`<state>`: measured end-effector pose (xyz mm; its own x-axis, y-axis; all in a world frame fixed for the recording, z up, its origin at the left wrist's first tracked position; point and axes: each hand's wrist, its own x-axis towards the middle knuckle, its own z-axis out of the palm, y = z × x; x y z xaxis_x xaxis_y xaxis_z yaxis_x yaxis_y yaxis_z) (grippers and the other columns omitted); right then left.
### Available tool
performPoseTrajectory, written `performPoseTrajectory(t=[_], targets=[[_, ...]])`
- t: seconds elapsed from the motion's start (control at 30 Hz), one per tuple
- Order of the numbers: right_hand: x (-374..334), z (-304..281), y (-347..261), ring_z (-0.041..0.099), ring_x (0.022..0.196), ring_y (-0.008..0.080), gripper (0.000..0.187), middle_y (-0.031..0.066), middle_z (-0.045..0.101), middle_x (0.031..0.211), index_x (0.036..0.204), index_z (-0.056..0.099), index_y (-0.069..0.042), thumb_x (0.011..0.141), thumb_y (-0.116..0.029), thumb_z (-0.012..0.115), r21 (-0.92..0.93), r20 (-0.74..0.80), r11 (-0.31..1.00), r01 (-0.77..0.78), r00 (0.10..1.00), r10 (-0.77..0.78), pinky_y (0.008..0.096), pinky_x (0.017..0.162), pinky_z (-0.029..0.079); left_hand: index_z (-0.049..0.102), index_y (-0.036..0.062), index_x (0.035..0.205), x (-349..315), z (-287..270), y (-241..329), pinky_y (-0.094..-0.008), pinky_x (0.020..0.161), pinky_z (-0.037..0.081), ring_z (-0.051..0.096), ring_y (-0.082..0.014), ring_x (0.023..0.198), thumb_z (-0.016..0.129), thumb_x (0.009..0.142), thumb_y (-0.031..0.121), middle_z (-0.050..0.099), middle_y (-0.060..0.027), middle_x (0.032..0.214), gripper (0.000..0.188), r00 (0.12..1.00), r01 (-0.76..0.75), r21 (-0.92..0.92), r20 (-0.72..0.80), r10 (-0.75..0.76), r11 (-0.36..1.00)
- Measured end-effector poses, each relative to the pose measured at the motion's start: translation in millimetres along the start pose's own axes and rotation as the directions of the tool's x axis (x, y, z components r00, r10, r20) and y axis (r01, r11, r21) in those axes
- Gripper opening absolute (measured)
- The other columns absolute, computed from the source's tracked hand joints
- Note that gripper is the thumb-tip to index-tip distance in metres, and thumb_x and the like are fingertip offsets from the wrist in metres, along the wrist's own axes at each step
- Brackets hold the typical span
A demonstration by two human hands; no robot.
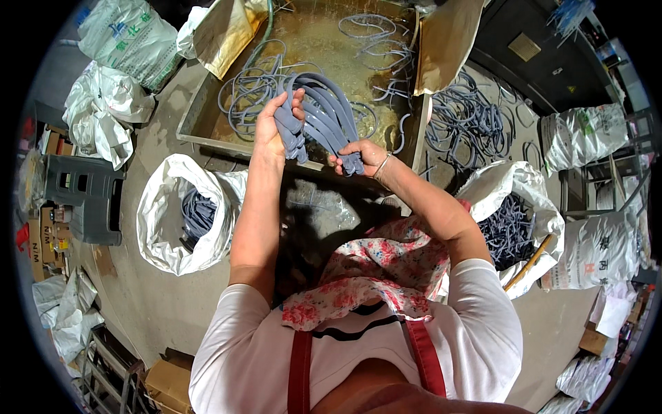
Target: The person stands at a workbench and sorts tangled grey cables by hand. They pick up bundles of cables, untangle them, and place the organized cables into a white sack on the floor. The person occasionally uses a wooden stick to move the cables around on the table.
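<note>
Between my hands arches a bundle of grey rubber-like strips (329, 105), bent over so that both ends hang down. My left hand (281, 124) is closed round the bundle's left end. Lower and to the right, my right hand (360, 157) grips the other end near its tips. The bundle is above the near edge of a wide metal tank (227, 146) of murky water. Loose grey loops (241, 103) lie in the tank behind my left hand, and more thin strips (369, 27) lie at its far right.
A white sack (155, 231) with coiled grey strips stands at left. At right, another sack (545, 190) holds short dark pieces, with a wooden stick (529, 262) leaning in it. Tangled grey strips (469, 124) lie right of the tank. A grey plastic stool (86, 193) stands far left.
</note>
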<state>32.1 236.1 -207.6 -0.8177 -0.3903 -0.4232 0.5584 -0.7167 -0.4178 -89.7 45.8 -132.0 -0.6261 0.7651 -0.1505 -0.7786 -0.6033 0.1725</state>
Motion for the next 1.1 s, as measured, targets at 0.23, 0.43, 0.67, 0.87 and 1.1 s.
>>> performPoseTrajectory(t=[0.23,0.43,0.67,0.87,1.1], targets=[[-15.6,20.3,-16.8,0.060,0.085,0.0339,0.043,0.0276,0.054,0.098,0.114,0.042,0.007,0.085,-0.024,0.047,0.045,0.061,0.999,0.014,0.998,-0.017,0.0456,0.072,0.049,0.049,-0.0083,0.101,-2.7,-4.6,9.7,-0.0233,0.059,0.049,0.056,-0.0136,0.068,0.054,0.081,0.008,0.059,-0.0120,0.088,0.026,1.000,0.016,-0.092,-0.002,-0.016,0.996],[-14.7,11.1,-26.2,0.058,0.093,0.0403,0.062,0.0303,0.053,0.107,0.123,0.038,0.006,0.088,-0.045,0.040,0.012,0.224,1.000,0.029,0.974,-0.031,0.0479,0.073,0.051,0.052,-0.0048,0.097,-11.4,5.5,6.6,-0.0228,0.055,0.050,0.057,-0.0121,0.061,0.056,0.081,0.012,0.059,-0.0072,0.077,0.023,0.990,0.104,-0.096,-0.081,-0.112,0.990],[11.6,1.2,-13.3,0.060,0.062,0.0259,0.034,0.0227,0.059,0.090,0.106,0.046,0.007,0.078,-0.007,0.058,0.042,0.044,0.997,-0.060,0.997,0.058,0.0373,0.060,0.053,0.052,-0.0070,0.092,-16.3,0.1,11.5,-0.0208,0.053,0.050,0.056,-0.0116,0.060,0.055,0.082,0.009,0.059,-0.0112,0.080,0.019,0.988,0.104,-0.112,-0.103,-0.116,0.988],[18.9,-1.8,-12.4,0.059,0.062,0.0243,0.015,0.0193,0.059,0.079,0.086,0.053,0.010,0.075,0.000,0.055,-0.026,0.002,0.999,0.032,0.999,-0.032,0.0375,0.060,0.052,0.053,-0.0066,0.093,-18.6,-1.1,13.4,-0.0225,0.053,0.051,0.057,-0.0136,0.058,0.058,0.081,0.011,0.061,-0.0106,0.077,0.022,0.979,0.062,0.001,-0.193,-0.060,0.998],[12.3,10.2,-16.2,0.059,0.059,0.0240,0.008,0.0195,0.059,0.076,0.078,0.053,0.009,0.073,0.004,0.055,-0.156,-0.141,0.984,0.084,0.984,-0.107,0.0379,0.056,0.053,0.056,-0.0045,0.086,-24.0,2.5,13.7,-0.0225,0.046,0.050,0.056,-0.0130,0.052,0.063,0.080,0.016,0.059,-0.0099,0.069,0.023,0.914,-0.020,0.354,-0.372,0.161,0.935]])
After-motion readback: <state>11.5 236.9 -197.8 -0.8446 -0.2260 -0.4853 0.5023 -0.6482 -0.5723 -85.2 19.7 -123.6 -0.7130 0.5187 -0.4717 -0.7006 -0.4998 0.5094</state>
